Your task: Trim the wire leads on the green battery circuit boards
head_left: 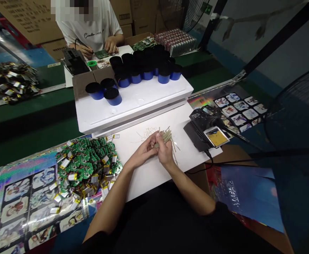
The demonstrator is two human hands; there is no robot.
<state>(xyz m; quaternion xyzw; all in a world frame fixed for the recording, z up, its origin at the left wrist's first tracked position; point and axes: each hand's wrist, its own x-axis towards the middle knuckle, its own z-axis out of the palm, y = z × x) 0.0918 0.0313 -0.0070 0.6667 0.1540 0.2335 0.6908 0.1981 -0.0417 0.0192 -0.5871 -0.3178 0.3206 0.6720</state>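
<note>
A bundle of thin, pale greenish strips (167,136) sticks up between my two hands over the white board (144,180). My right hand (166,152) is closed round the bundle from the right side. From the left, my left hand (147,147) presses its curled fingers against the lower part of the same strips. The fingers partly hide the strips' lower ends. A few loose strips (176,145) lie on the board just right of my hands. Small tan bits and thin wires (150,132) are scattered behind them.
Green circuit boards with small batteries (85,162) are heaped at the left. A soldering station (198,135) with a yellow sponge (216,137) stands at the right. Blue-and-black round cups (113,96) sit on a white foam block (138,102). Across from me, a co-worker (98,28) handles a circuit board.
</note>
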